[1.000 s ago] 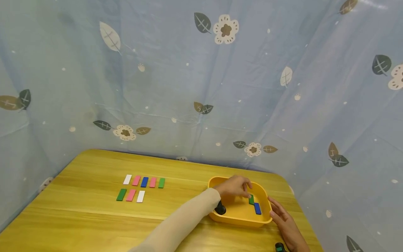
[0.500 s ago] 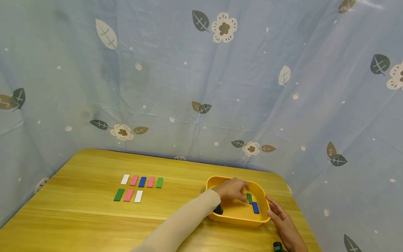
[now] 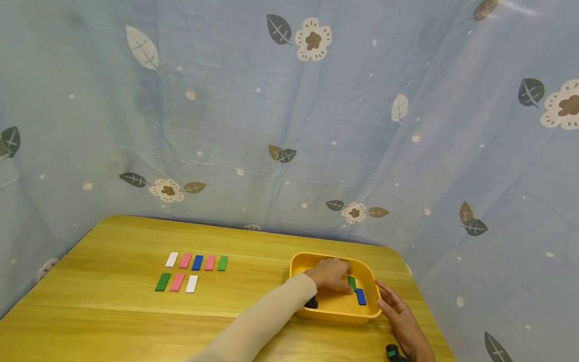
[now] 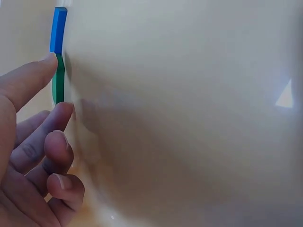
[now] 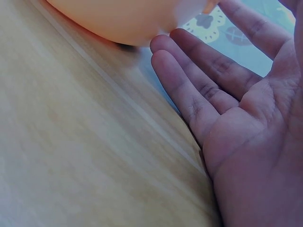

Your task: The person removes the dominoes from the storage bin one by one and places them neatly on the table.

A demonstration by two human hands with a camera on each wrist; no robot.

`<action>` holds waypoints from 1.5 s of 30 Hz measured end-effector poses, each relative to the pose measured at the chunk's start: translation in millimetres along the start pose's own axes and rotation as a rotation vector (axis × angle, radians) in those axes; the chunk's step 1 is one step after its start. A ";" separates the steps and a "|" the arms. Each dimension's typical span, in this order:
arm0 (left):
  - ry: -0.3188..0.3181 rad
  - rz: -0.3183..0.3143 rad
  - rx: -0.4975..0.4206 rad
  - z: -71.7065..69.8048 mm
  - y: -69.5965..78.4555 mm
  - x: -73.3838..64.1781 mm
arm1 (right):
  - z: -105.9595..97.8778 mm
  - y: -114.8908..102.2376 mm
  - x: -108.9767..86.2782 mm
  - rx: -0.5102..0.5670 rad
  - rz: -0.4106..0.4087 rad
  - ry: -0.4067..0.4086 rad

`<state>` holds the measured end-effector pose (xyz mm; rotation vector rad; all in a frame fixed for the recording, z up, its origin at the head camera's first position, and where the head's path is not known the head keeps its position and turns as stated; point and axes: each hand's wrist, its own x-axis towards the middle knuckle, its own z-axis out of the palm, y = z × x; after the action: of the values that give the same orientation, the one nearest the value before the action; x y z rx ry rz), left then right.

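Note:
My left hand [image 3: 331, 274] reaches inside a yellow plastic box [image 3: 334, 317]. Its thumb and forefinger pinch a small green tile [image 4: 59, 82] at the two ends, the tile still low in the box. Against that tile's end lies a blue tile [image 3: 361, 296], also on the box floor. The other left fingers curl loosely, as the left wrist view shows. At the box's right end, my right hand [image 3: 400, 319] rests its fairly straight fingers [image 5: 173, 71] against the outer wall.
On the wooden table [image 3: 135, 322], left of the box, several coloured tiles lie in two rows, among them a white tile [image 3: 191, 284] and a dark green tile [image 3: 163, 282]. A patterned curtain [image 3: 226, 125] hangs behind the table.
My left thumb and forefinger have closed in on the green tile's ends. The right hand keeps its place at the box. The head view has shifted slightly, so everything sits further left.

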<state>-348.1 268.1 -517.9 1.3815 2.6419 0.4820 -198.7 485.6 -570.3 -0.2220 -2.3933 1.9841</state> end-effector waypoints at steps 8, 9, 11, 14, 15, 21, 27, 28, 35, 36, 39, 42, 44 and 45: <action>0.001 0.007 0.105 1.7 2.8 -0.8 | 4.1 -2.2 0.1 0.019 -0.006 0.017; 0.001 0.002 0.107 1.9 2.6 -1.3 | 4.5 -2.4 0.1 0.021 -0.010 0.014; -0.002 -0.007 0.098 1.4 2.2 -3.1 | 5.2 -2.5 0.2 0.024 -0.021 0.004; -0.007 -0.019 0.073 -0.7 1.1 -5.9 | 6.1 -2.7 0.8 0.025 -0.033 -0.014; -0.008 -0.021 0.063 -1.6 0.7 -6.8 | 6.4 -2.9 1.1 0.024 -0.036 -0.019; 0.020 0.005 -0.077 -6.2 -2.1 -8.6 | 7.8 -4.9 3.0 0.018 -0.037 -0.030; 0.030 0.010 -0.204 -9.0 -6.2 -11.0 | 9.6 -4.0 3.3 0.010 -0.042 -0.038; 0.032 0.011 -0.232 -10.0 -6.9 -11.3 | 9.6 -3.8 3.1 0.009 -0.040 -0.039; 0.095 0.066 -0.382 -27.8 -7.0 -13.8 | 6.9 -5.9 2.2 -0.016 -0.025 -0.011; 0.100 0.071 -0.393 -30.7 -7.5 -15.2 | 6.6 -6.1 2.2 -0.019 -0.024 -0.010; 0.111 0.082 -0.431 -37.1 -9.7 -20.3 | 5.3 -5.3 2.1 -0.016 -0.022 -0.014; 0.117 0.108 -0.453 -42.0 -12.0 -25.8 | 4.0 -3.1 2.0 -0.019 -0.020 -0.007; 0.116 0.130 -0.461 -45.2 -13.0 -29.1 | 3.5 -2.4 1.6 -0.023 -0.010 0.005; 0.118 0.141 -0.471 -46.9 -13.5 -30.7 | 3.3 -2.3 1.5 -0.028 0.000 0.011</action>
<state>-352.7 225.4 -479.4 1.4155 2.3016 1.1467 -200.8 482.1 -568.8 -0.2325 -2.4152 1.9453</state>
